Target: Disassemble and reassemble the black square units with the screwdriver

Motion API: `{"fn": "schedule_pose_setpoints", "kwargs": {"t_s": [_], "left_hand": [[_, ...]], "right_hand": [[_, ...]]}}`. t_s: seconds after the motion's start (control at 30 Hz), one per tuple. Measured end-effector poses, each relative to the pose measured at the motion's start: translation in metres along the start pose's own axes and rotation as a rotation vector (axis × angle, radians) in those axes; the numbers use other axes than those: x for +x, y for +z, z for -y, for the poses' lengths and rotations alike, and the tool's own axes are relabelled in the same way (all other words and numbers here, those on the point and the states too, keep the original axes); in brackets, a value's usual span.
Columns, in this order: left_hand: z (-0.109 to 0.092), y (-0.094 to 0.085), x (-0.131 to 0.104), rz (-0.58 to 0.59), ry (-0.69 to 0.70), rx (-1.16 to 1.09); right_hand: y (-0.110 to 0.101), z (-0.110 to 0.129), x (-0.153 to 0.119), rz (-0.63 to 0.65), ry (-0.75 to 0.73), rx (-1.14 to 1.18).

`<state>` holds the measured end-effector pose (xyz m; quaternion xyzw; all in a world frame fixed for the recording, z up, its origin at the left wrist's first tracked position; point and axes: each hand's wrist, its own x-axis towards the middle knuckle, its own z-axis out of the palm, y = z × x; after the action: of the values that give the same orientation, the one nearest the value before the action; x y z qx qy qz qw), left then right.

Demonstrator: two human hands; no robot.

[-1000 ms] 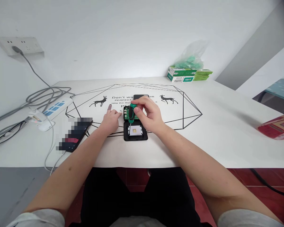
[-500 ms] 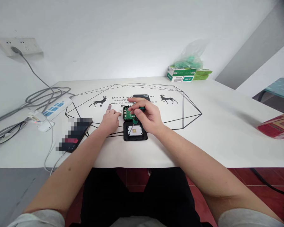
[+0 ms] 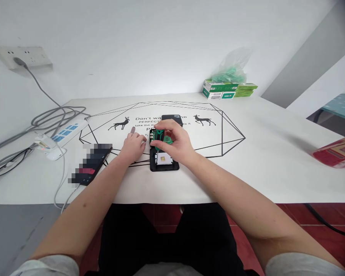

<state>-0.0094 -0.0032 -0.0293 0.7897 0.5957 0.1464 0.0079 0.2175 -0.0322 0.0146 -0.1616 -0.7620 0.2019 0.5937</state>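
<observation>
My right hand (image 3: 178, 142) is closed round a screwdriver (image 3: 160, 135) with a green and black handle. Its thin shaft slants down toward an open black case (image 3: 152, 167), over the edge of the case's near half. A white plate with a small gold square (image 3: 163, 158) lies in that near half. Part of a green circuit board with metal ports (image 3: 151, 136) shows in the far half; my right hand hides the remainder. My left hand (image 3: 134, 147) rests on the table left of the case, fingers curled; what they hold, if anything, is hidden. A pinkish stick-like thing (image 3: 133, 130) pokes out beyond its knuckles.
Behind the case lies a black phone-like object (image 3: 171, 117). On the left are a phone (image 3: 96, 165), a power strip (image 3: 70, 132) and looped cables (image 3: 50, 119). Green and white boxes (image 3: 221, 90) stand at the back, and a red package (image 3: 336, 153) sits at the right.
The screwdriver has turned more upright, its handle now in the grasp of my right thumb and fingers. My left fingers have drawn in slightly.
</observation>
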Motion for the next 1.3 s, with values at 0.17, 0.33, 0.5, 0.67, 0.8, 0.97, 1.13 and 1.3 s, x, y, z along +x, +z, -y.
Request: {"fn": "schedule_pose_setpoints", "kwargs": {"t_s": [0.17, 0.33, 0.5, 0.67, 0.8, 0.97, 1.13, 1.3], "left_hand": [[0.000, 0.000, 0.000, -0.011, -0.008, 0.013], [0.000, 0.001, 0.002, -0.011, -0.019, 0.047], [0.002, 0.003, 0.002, -0.018, -0.002, 0.040], [0.004, 0.005, 0.002, -0.035, 0.002, 0.018], [0.004, 0.005, 0.002, -0.039, 0.021, 0.006], [0.005, 0.003, 0.002, -0.037, 0.045, -0.021], [0.005, 0.002, 0.002, -0.033, 0.053, -0.041], [0.004, 0.000, 0.003, -0.028, 0.043, -0.053]], "right_hand": [[-0.006, 0.004, 0.002, 0.010, -0.074, -0.043], [-0.007, 0.006, 0.003, 0.036, -0.126, -0.091], [-0.003, 0.005, 0.004, 0.011, -0.108, -0.142], [-0.006, 0.006, 0.004, -0.017, -0.083, -0.105], [-0.008, 0.006, 0.006, -0.021, -0.082, -0.069], [-0.004, 0.005, 0.006, -0.004, -0.012, 0.052], [0.002, 0.005, 0.001, 0.027, 0.171, 0.241], [0.004, 0.004, -0.002, -0.044, 0.178, 0.185]]}}
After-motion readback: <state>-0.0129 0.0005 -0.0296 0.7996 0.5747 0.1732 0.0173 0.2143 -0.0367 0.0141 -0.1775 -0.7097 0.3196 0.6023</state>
